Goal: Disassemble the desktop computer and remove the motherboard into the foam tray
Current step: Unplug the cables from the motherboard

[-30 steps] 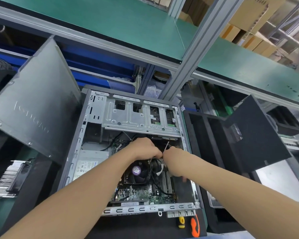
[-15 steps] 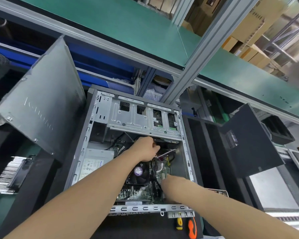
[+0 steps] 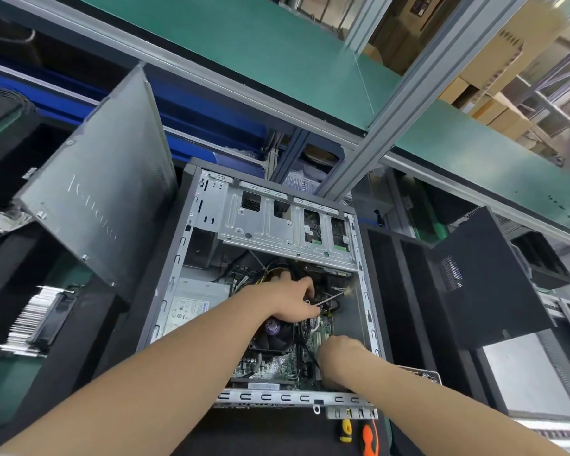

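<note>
Open desktop case lies on its side on the table, both bare forearms reaching in. Motherboard sits in the case bottom, not yet out, CPU fan on it, power supply to its left, drive cage above. Left hand is over the cable bundle near the cage, fingers curled and pinching a thin pale strand that runs off to the right; cable or tool, cannot tell. Right hand is low on the board's right edge, knuckles up, fingers hidden under it, so grip cannot tell. Black compartmented foam tray sits just right of the case. Grey side panel leans at left, dark panel at right. Yellow-handled and orange-handled screwdrivers lie by the case's near edge.
</note>
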Demonstrator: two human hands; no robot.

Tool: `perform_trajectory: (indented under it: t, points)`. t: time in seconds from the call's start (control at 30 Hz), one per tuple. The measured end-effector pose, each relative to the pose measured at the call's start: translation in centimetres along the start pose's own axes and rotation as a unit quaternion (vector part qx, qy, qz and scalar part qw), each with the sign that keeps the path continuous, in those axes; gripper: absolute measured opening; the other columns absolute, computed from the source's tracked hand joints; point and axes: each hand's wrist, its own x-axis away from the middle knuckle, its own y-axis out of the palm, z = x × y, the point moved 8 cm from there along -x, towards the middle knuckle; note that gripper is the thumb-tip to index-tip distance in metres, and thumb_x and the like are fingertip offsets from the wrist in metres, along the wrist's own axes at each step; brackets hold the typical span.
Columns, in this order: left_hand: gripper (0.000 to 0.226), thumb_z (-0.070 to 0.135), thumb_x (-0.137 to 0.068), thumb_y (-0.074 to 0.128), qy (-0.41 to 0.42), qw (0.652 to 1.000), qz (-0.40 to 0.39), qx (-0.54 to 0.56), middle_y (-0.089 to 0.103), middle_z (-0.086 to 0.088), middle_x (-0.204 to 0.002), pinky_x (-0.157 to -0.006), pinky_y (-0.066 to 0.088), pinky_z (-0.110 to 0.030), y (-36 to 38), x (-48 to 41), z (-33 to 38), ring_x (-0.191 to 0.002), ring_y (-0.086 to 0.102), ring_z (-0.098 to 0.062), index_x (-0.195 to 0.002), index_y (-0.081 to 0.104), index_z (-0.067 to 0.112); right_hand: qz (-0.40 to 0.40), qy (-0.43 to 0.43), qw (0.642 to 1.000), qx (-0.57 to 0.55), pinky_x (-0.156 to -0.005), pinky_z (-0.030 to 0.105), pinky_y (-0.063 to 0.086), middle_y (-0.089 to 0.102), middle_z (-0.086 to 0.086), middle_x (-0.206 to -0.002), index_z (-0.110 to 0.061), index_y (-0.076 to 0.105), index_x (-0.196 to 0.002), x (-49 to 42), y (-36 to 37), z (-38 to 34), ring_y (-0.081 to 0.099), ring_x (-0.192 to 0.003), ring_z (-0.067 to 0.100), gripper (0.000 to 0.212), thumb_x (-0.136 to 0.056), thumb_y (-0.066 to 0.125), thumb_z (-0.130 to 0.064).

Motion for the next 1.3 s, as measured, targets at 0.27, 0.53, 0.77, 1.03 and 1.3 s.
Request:
perform_trajectory:
  t: [0.27,0.53,0.77,1.03,1.3]
  points:
    - [0.069,0.056,-0.104,0.026,-0.032,0.994,-0.011,-0.105,-0.011,-0.017,-0.17,-0.123,0.013,-0.06,1.8,-1.2,-0.4,-0.155,0.001,-0.044,-0.163,0.011,0.026,0.009,0.02,0.998,-0.062,-0.1,0.042,0.053,0.058,0.016,-0.139,0.0,0.057,-0.138,0.0,0.1,0.7,0.06,-0.127,0.033,0.036,-0.103,0.051,-0.006]
    - [0.065,0.053,-0.104,0.025,-0.047,0.992,-0.021,-0.119,-0.011,-0.017,-0.17,-0.124,0.011,-0.06,2.1,-1.5,-0.5,-0.155,0.001,-0.044,-0.163,0.014,0.027,0.027,-0.006,0.994,-0.102,-0.091,0.039,0.056,0.063,0.015,-0.128,0.001,0.064,-0.128,2.1,-0.5,0.5,0.065,-0.117,0.033,0.03,-0.101,0.053,-0.008]
    - [0.057,0.049,-0.104,0.032,-0.045,0.995,0.002,-0.085,0.012,-0.019,-0.166,-0.119,0.026,-0.056,1.3,-1.1,-0.1,-0.149,0.023,-0.043,-0.156,0.031,0.025,0.094,0.039,0.954,-0.28,-0.078,0.032,0.057,0.06,0.012,-0.114,-0.002,0.06,-0.118,3.4,-3.0,2.8,0.067,-0.1,0.028,0.021,-0.098,0.056,-0.005]
    - [0.03,0.006,-0.107,0.031,-0.022,0.989,0.07,0.13,0.058,-0.027,-0.12,-0.078,0.041,-0.038,-4.0,2.3,-0.2,-0.091,0.055,-0.028,-0.111,0.058,-0.006,0.188,0.045,0.465,-0.864,-0.055,0.035,0.056,0.07,0.021,-0.084,-0.007,0.06,-0.097,2.6,-4.2,6.1,0.063,-0.058,0.026,0.023,-0.109,0.044,-0.019]
    - [0.052,0.02,-0.099,0.058,0.009,0.998,0.041,0.052,0.069,0.0,-0.104,-0.066,0.047,-0.03,-4.7,5.0,-1.5,-0.073,0.061,-0.012,-0.141,0.044,0.047,0.11,0.058,0.175,-0.977,-0.059,0.032,0.052,0.07,0.006,-0.066,-0.02,0.061,-0.093,1.3,-3.3,4.6,0.063,-0.06,0.023,0.026,-0.108,0.042,-0.011]
